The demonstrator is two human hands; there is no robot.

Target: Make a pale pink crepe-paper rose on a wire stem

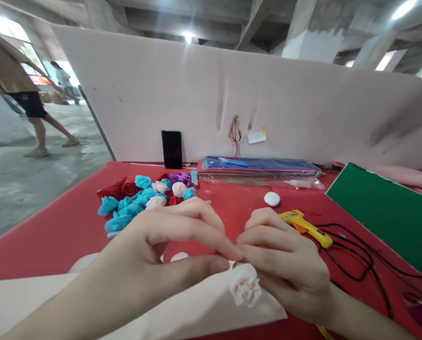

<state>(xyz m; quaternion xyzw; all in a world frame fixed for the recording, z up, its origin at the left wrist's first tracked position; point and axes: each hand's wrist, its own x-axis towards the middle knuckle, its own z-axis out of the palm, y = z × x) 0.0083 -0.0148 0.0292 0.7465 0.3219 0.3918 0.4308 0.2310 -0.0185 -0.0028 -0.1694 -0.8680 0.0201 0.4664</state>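
Note:
My left hand (175,245) and my right hand (285,264) meet at the fingertips over a small white rolled foam flower (244,285). Both hands pinch it, thumb and forefinger closed on its top edge. The flower hangs just above a white foam sheet (90,302) that lies on the red table (55,236). A yellow glue gun (305,226) rests on the table just behind my right hand.
A pile of blue, white, red and purple foam flowers (143,198) lies at the back left. A black phone (172,149) leans on the white partition. Stacked foam sheets (260,167), a green board (384,212), black cables (356,259) and a white pebble-like lump (272,199) lie around. A person walks at far left.

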